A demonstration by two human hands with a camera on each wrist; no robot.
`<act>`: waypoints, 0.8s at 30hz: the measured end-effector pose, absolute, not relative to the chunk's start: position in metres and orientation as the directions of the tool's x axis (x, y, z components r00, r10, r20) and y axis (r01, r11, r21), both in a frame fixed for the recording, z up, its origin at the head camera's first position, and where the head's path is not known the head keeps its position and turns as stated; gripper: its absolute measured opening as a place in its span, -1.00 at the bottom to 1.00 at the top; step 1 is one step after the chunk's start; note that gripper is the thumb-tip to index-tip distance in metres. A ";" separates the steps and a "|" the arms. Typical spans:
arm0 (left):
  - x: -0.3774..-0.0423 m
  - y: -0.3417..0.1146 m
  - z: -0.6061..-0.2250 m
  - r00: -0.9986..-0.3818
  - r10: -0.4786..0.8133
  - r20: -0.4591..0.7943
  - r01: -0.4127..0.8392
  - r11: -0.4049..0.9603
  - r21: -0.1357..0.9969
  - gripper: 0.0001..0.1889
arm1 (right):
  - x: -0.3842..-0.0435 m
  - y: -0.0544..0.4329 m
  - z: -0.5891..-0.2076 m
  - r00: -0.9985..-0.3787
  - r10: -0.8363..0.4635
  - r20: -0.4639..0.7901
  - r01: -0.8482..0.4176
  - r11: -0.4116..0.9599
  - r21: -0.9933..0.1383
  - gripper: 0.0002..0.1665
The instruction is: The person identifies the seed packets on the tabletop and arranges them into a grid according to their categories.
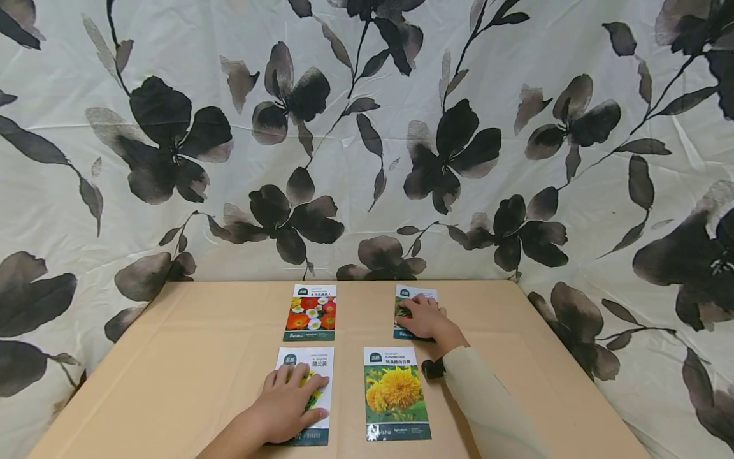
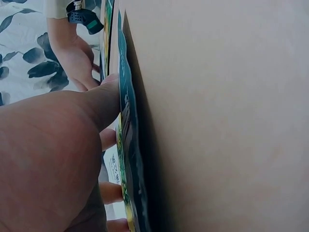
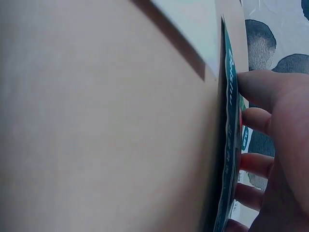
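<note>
My left hand (image 1: 283,405) rests with spread fingers on the near left seed packet (image 1: 321,358), a white one with a dark green bottom band and a yellow-and-green picture mostly covered. In the left wrist view the thumb and fingertips touch the face of that packet (image 2: 129,121). At the far right, my right hand (image 1: 423,317) lies over another seed packet (image 1: 408,292), whose picture it largely hides. The right wrist view shows fingertips spread along that packet's face (image 3: 231,121), beside its dark green band. Neither hand has its fingers curled round a packet.
A seed packet with yellow double flowers (image 1: 397,393) lies near right, beside the right sleeve (image 1: 487,395). One with red, orange and white flowers (image 1: 310,313) lies far left. All lie on a tan tabletop (image 1: 189,344), with a floral cloth (image 1: 367,159) behind and around it.
</note>
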State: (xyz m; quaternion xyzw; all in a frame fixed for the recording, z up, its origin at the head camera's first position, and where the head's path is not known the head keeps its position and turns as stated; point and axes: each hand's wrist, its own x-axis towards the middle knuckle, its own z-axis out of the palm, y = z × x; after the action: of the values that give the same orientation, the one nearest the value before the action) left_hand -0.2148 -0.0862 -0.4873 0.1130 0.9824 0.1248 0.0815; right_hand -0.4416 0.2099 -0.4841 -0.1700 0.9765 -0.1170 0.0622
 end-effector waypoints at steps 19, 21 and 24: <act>-0.214 -0.088 -0.490 -0.960 0.251 -0.121 0.212 0.941 0.265 -0.32 | -0.439 0.196 -0.482 -0.926 -0.368 -0.089 -0.337 0.908 -0.249 -0.34; -0.214 -0.088 -0.490 -0.960 0.254 -0.118 0.215 0.939 0.267 -0.32 | -0.439 0.194 -0.482 -0.925 -0.371 -0.086 -0.340 0.906 -0.252 -0.34; -0.214 -0.088 -0.490 -0.960 0.254 -0.116 0.216 0.938 0.272 -0.31 | -0.439 0.193 -0.484 -0.922 -0.381 -0.074 -0.353 0.902 -0.248 -0.35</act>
State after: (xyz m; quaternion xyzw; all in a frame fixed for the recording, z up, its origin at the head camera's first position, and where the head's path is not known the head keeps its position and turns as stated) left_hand -0.2144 -0.0883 -0.4897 0.1197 0.9815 0.1292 0.0750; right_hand -0.4393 0.1927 -0.4837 -0.1883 0.9734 -0.1156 0.0606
